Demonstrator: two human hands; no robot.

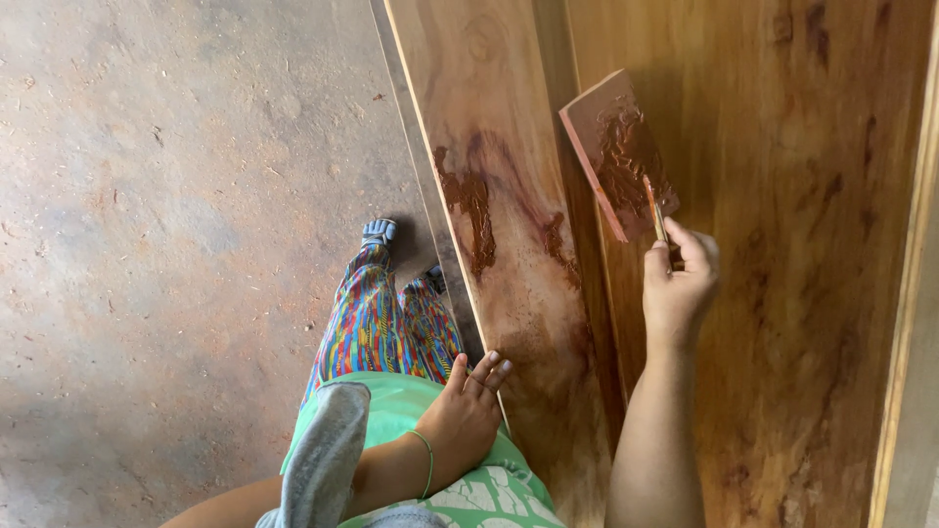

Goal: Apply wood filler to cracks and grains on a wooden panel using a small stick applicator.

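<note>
Head view looks down on a dusty concrete floor (147,244) at nine o'clock and two upright wooden boards (509,244) at twelve to three. One small flat board (616,156) smeared with brown paste sits at one o'clock, gripped with a thin stick (653,207) by the right hand (677,284) just below it. Left hand (468,411) rests open against the board edge.

Rainbow-striped trousers (377,328), green top (460,489), reddish-brown paste on board (618,156).

Tilted reddish board (614,147) w/ brown paste
</note>
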